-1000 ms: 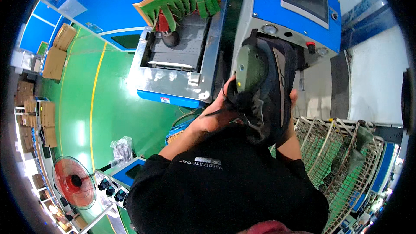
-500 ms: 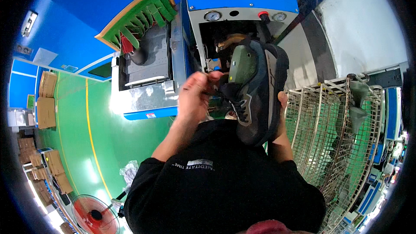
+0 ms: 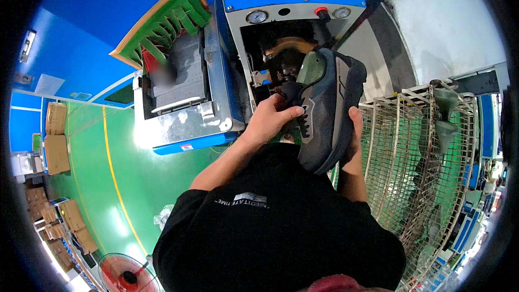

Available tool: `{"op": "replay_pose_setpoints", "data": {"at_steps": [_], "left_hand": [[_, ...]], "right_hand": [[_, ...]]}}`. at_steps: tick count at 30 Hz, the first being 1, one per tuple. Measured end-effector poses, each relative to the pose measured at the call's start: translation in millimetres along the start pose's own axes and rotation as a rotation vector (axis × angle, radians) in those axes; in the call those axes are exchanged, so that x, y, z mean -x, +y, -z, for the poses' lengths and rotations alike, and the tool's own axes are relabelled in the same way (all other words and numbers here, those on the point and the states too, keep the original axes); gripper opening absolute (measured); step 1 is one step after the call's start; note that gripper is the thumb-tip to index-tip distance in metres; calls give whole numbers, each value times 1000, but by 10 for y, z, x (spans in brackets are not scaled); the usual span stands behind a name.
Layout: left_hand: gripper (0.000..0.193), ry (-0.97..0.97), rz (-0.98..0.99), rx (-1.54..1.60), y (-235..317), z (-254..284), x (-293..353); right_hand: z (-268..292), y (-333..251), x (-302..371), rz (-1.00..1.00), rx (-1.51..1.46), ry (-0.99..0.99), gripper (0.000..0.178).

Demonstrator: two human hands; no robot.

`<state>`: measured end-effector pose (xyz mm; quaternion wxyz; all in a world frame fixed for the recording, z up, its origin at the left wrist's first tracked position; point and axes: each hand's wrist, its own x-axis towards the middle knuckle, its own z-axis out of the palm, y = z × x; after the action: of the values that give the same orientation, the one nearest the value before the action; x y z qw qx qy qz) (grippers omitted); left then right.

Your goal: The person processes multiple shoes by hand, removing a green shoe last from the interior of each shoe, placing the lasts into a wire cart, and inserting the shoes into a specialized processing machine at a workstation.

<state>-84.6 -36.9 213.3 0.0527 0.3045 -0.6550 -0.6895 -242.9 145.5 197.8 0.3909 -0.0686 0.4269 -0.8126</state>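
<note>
Your left hand (image 3: pixel 270 117) pinched the dark, padded tongue (image 3: pixel 292 91) of a matte grey shoe (image 3: pixel 324 113) — your right hand (image 3: pixel 354 132) clasped its thick, curved sole (image 3: pixel 354 80).

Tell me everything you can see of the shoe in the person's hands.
The shoe has a dark grey, textile-looking upper, black lacing edged in light grey, a taupe band along its side and a dark sole facing right. Something olive-green shows in its opening. It is held up off any surface, toe towards the black shirt, heel towards the blue-and-white machine. The left hand pinches its dark tongue; the right hand grips the sole side.
</note>
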Motion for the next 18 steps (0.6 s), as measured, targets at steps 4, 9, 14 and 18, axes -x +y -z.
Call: {"op": "replay_pose_setpoints", "data": {"at_steps": [4,9,14,18], "left_hand": [[29,154,-150,-334,48,33,101],[21,401,-468,-666,-307,52,82],[22,595,-805,-726,-83,115,51],[18,503,-613,-506,-143,-150,103]], "right_hand": [[47,-94,124,50,80,29,76],[-49,-136,73,55,211,78,81],[-42,-121,27,22,287,191,91],[130,-59,-70,85,414,144,95]]}}
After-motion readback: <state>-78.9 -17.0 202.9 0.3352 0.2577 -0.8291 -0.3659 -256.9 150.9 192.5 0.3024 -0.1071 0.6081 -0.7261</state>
